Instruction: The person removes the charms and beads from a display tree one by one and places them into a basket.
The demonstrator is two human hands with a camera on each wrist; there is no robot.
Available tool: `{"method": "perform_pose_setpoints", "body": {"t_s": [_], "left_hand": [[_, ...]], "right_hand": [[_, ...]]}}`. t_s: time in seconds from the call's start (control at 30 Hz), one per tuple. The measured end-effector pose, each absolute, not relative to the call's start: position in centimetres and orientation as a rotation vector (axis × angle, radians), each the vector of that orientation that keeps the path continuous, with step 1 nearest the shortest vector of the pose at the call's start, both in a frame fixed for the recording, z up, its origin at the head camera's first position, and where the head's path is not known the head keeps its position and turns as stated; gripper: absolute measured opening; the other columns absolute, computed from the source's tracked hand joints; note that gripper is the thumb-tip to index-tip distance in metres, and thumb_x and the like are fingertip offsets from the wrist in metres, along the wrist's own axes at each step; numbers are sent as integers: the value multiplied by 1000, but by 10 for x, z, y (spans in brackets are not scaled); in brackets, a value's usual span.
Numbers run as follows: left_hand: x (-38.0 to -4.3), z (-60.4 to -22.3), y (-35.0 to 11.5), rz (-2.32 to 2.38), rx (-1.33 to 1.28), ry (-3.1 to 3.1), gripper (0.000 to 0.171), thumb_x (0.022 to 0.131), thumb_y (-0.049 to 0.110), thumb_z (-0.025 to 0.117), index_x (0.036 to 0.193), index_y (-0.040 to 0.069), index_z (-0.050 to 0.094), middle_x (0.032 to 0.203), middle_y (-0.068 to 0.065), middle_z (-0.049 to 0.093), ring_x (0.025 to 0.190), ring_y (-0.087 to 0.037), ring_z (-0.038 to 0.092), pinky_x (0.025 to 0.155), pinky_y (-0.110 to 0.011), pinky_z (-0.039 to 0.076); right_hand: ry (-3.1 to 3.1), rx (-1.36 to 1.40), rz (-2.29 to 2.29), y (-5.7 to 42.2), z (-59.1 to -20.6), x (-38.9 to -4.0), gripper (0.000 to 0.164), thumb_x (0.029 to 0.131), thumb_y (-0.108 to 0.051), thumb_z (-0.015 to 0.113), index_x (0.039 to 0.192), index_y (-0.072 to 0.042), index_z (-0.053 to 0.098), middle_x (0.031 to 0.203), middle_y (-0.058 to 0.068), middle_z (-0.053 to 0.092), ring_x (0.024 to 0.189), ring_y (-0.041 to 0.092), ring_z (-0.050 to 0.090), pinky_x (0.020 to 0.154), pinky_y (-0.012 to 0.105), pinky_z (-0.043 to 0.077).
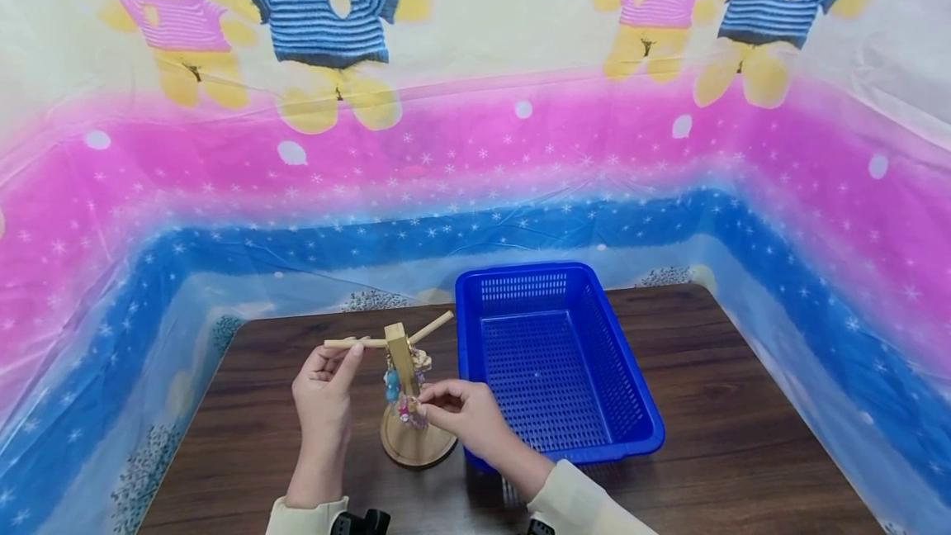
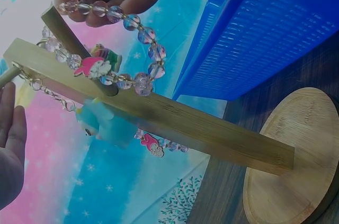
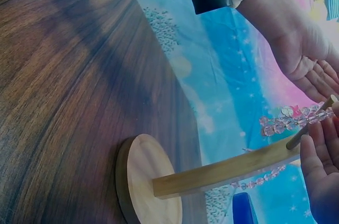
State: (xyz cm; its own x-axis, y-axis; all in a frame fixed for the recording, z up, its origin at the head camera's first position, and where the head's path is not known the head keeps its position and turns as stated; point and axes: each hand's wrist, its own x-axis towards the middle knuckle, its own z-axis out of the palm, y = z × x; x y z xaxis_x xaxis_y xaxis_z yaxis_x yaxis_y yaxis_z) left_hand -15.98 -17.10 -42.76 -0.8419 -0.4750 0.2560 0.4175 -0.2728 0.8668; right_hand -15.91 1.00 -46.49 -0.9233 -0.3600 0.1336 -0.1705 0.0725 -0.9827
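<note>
A wooden jewelry stand (image 1: 401, 357) has a square post, side pegs and a round base (image 2: 302, 144). My left hand (image 1: 324, 382) pinches its left peg (image 1: 338, 344) between thumb and fingers. On the near side of the post, my right hand (image 1: 468, 415) pinches a clear pink bead bracelet (image 2: 145, 36) with a pink-hooded character charm (image 2: 92, 68). In the left wrist view this bracelet loops around a short peg (image 2: 66, 33). A light-blue figure charm (image 2: 108, 121) hangs by the post from a metal chain. Another bead strand (image 3: 259, 182) shows behind the post.
A blue perforated plastic basket (image 1: 650, 436) stands right of the stand, close to my right forearm. Both rest on a dark wood-grain table (image 1: 713, 386). A printed cloth (image 1: 475, 155) with bears and snowflakes hangs around the table's back and sides.
</note>
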Motion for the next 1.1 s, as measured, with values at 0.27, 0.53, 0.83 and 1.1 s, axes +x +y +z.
{"method": "perform_pose_setpoints", "body": {"t_s": [0.27,0.53,0.83,1.1], "left_hand": [[-159,-428,-171,-2151,41,-1410,36,93,-15,61,87,18,74,82,10,79,78,-1,76,80,-15,62],[-158,-426,-171,-2143,38,-1424,34,93,-14,61,88,17,73,83,10,79,79,-1,76,80,-16,62],[-159,-426,-170,-2147,36,-1421,29,93,-14,61,89,12,73,83,10,79,81,-1,76,81,-16,62],[-158,-426,-171,-2132,62,-1445,25,94,-12,62,91,10,72,83,11,78,82,-1,75,82,-16,62]], "right_hand": [[2151,-556,-1965,11,-460,-157,19,91,-7,74,102,9,73,113,29,73,77,-7,63,68,9,53],[2135,-560,-1944,13,-456,-155,20,92,-9,74,103,8,74,117,28,73,80,-7,65,71,9,54],[2152,-591,-1917,17,-455,-155,21,92,-8,73,103,9,73,108,30,74,80,-7,64,74,8,55],[2163,-647,-1859,23,-449,-151,20,91,-9,74,101,9,73,103,30,74,78,-6,62,72,9,54]]}}
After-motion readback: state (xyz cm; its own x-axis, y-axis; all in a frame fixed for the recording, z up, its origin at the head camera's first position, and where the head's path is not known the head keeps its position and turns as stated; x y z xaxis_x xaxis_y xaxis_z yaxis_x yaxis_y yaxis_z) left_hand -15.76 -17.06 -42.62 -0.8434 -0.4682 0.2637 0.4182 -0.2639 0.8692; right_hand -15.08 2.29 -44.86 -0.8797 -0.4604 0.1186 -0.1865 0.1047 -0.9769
